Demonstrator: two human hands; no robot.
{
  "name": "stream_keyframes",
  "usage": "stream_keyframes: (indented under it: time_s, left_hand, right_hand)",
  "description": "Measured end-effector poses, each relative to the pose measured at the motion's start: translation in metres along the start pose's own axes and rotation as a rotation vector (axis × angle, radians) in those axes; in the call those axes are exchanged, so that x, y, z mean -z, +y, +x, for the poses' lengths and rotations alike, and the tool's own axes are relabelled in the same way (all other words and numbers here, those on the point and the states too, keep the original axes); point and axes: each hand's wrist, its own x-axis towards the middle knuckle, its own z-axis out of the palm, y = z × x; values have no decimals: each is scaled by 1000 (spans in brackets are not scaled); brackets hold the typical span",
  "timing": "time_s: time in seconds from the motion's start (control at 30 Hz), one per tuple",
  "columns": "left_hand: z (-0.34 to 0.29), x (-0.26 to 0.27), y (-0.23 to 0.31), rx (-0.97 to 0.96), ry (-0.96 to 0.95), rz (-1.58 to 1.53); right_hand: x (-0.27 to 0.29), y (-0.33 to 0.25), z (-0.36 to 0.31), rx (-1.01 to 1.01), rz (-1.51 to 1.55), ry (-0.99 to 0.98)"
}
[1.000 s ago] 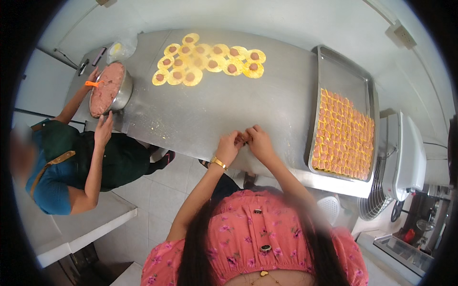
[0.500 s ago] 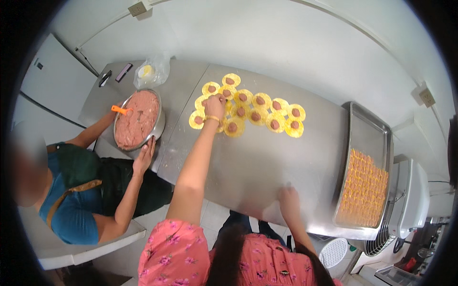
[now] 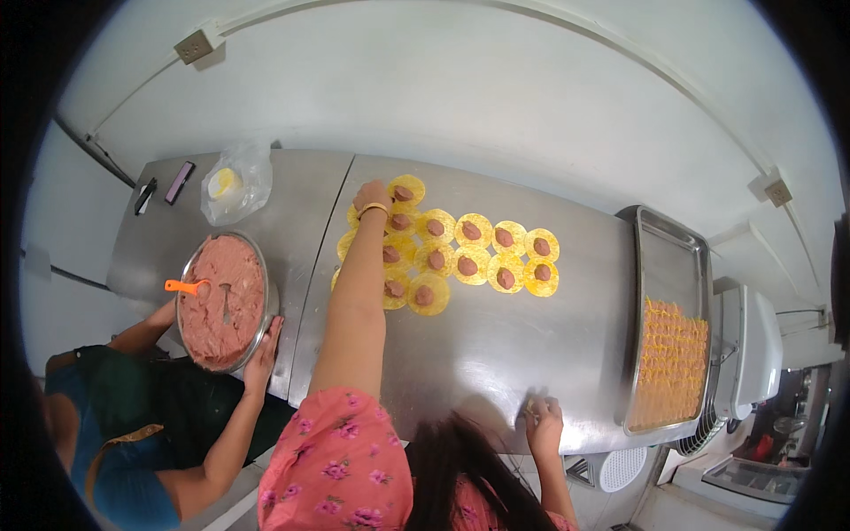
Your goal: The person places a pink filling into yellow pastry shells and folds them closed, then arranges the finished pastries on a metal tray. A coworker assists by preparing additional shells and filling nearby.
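My left hand point(image 3: 372, 195) reaches to the far left corner of the group of round yellow wrappers point(image 3: 430, 301), each with a dab of pinkish filling point(image 3: 471, 231). Its fingers are closed beside the farthest wrapper; what they hold, if anything, is hidden. My forearm covers part of the left column of wrappers. Close to the table's front edge is my right hand point(image 3: 544, 423), its fingers loosely bent and apart, with nothing visible in them.
At the left a co-worker's hand point(image 3: 262, 354) steadies a metal bowl point(image 3: 273, 301) of pink meat filling with an orange-handled tool point(image 3: 183, 287). A plastic bag point(image 3: 252, 190) lies behind it. On the right stands a metal tray point(image 3: 634, 336) with rows of filled pieces point(image 3: 671, 358).
My left hand has moved from amid the left wrappers to their far left corner. My right hand stays by the front edge. The whole view has shifted.
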Motion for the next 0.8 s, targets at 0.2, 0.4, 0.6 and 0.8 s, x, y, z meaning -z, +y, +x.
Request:
stream_keyframes:
  time_s: [0.2, 0.4, 0.6, 0.8]
  left_hand:
    - [34, -18, -11, -61, -58, -197]
    - [66, -39, -31, -147, -187, -1365]
    - [62, 20, -33, -126, -444, -1730]
    - [-68, 51, -28, -228, -609, -1720]
  right_hand:
    - [3, 2, 5, 45, 83, 87]
    - [35, 20, 6, -164, 361, 134]
    - [103, 101, 30, -121, 425, 310]
    - [229, 227, 119, -104, 559, 362]
